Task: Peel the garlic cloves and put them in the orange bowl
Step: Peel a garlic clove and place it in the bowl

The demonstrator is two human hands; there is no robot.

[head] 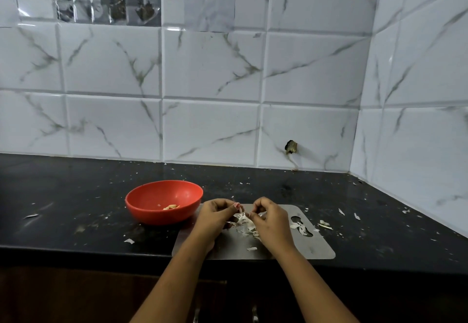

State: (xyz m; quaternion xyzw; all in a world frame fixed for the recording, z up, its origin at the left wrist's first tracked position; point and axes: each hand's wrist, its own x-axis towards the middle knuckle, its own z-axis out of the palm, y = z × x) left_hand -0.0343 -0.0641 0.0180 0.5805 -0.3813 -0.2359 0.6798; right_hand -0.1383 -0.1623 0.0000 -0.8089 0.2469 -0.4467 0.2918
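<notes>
Two bare forearms fill the lower middle of the frame. The left forearm [177, 279] enters from the bottom edge left of centre and the right forearm [311, 284] right of centre. Both are uncovered from the frame's edge up to the wrist. Above them, just below the frame's middle, are the bare left hand [215, 217] and bare right hand [269, 221]. One fingernail [236, 205] at the left hand's upper right looks pale pink.

Marble-veined wall tiles [212, 69], black counter [76, 196]
</notes>
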